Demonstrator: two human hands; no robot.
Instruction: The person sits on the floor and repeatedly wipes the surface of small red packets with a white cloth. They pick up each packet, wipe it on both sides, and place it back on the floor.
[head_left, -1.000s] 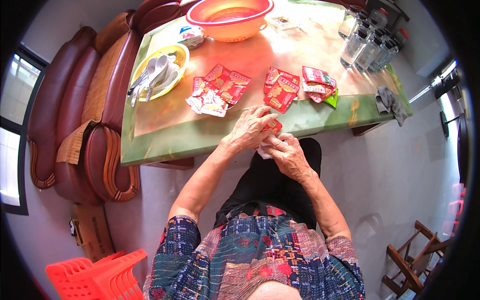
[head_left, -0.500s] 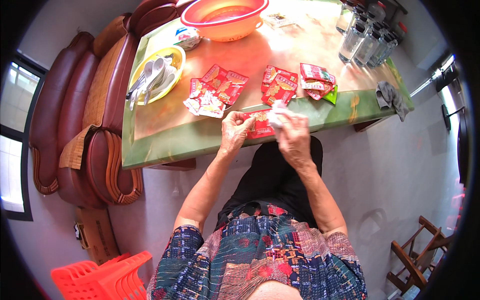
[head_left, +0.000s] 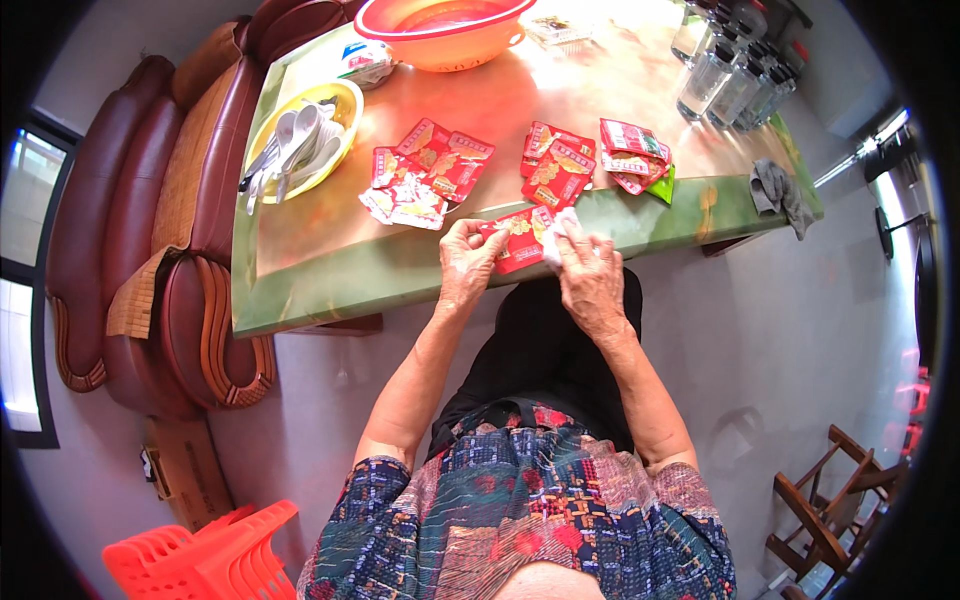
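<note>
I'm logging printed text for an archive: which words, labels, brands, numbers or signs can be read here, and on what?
None can be quoted with confidence.
Red packet at the left hand: print too small.
Left pile, middle pile, right pile of packets: print too small.
White wrapped package: markings blurred.
Cardboard box: marks too blurred.

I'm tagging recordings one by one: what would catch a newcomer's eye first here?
Probably the red packet at the near edge of the table, between the left hand and the right hand, which holds a white cloth or tissue over the packet's right end. Next, likely the orange basin at the table's far side, the yellow bowl of spoons on the left, and the clear bottles clustered on the right.
</note>
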